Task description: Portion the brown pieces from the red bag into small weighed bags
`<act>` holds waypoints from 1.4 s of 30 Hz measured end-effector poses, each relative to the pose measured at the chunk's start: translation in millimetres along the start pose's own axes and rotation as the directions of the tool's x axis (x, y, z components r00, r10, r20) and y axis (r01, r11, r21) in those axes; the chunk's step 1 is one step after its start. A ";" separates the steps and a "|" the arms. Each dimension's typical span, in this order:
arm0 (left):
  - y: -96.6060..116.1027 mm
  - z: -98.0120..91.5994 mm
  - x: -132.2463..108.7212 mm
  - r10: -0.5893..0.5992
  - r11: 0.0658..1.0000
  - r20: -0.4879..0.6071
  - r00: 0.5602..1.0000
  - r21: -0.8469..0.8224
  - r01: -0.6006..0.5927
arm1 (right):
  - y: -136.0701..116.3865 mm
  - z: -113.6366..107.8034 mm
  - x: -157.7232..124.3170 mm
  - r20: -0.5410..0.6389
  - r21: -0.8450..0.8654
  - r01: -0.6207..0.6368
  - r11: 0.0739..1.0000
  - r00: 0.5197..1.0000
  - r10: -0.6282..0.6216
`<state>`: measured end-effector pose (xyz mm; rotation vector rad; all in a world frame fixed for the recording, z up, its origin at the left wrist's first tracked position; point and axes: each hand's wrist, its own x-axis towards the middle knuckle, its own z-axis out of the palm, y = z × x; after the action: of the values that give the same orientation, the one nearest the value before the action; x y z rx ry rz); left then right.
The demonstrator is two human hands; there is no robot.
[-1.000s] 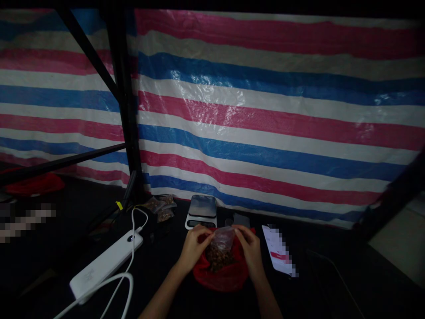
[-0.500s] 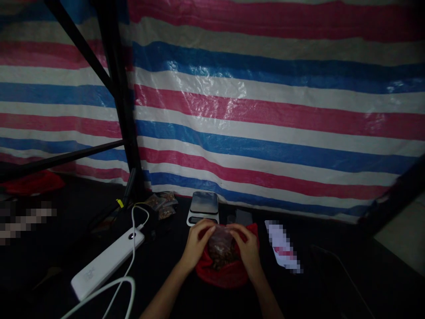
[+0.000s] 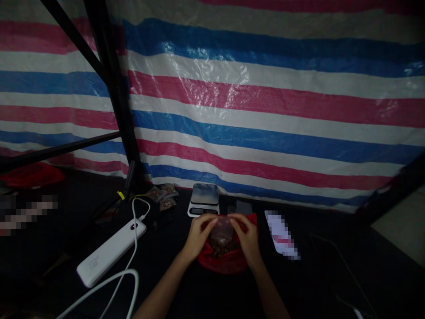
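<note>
A small clear plastic bag (image 3: 222, 232) hangs between my two hands, its top edge pinched at both corners. My left hand (image 3: 200, 232) grips the left corner between thumb and fingers. At the right corner, my right hand (image 3: 245, 233) pinches in the same way. Right below and behind the clear bag lies an open red bag (image 3: 224, 266) with small brown pieces (image 3: 219, 252) in it. Whether some of these pieces are inside the clear bag I cannot tell. Just beyond my hands stands a kitchen scale (image 3: 205, 195) with a metal plate.
Several filled clear packets (image 3: 166, 197) lie left of the scale. A white power bank (image 3: 111, 254) with a white cable (image 3: 135, 283) is at the left. A blurred printed sheet (image 3: 281, 235) lies at the right. A striped tarp (image 3: 265, 106) and black frame post (image 3: 114, 97) stand behind.
The view has tipped down slightly, so the backdrop appears higher. My hands keep their pinch on the clear bag, with hardly any shift relative to the red bag.
</note>
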<state>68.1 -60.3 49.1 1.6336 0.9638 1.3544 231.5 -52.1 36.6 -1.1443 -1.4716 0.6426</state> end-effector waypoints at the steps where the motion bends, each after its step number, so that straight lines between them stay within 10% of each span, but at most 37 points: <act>1: 0.2 0.1 -0.1 -0.003 1.000 0.022 1.000 0.004 0.003 | -0.4 0.1 -0.4 -0.008 -0.005 0.006 1.000 1.000 -0.006; 22: -19.0 -8.2 1.8 0.065 0.961 -0.100 0.993 0.276 -0.035 | 6.5 -3.9 2.5 0.123 -0.081 -0.043 0.996 0.991 0.052; 42: -32.3 -7.9 4.7 -0.060 0.919 0.033 0.998 0.392 0.043 | 9.8 -10.2 4.2 0.222 -0.380 0.058 0.923 0.975 0.030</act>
<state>58.8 -42.2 22.4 1.9072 1.3057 1.1323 244.5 -46.5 32.3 -1.3937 -1.8552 0.4949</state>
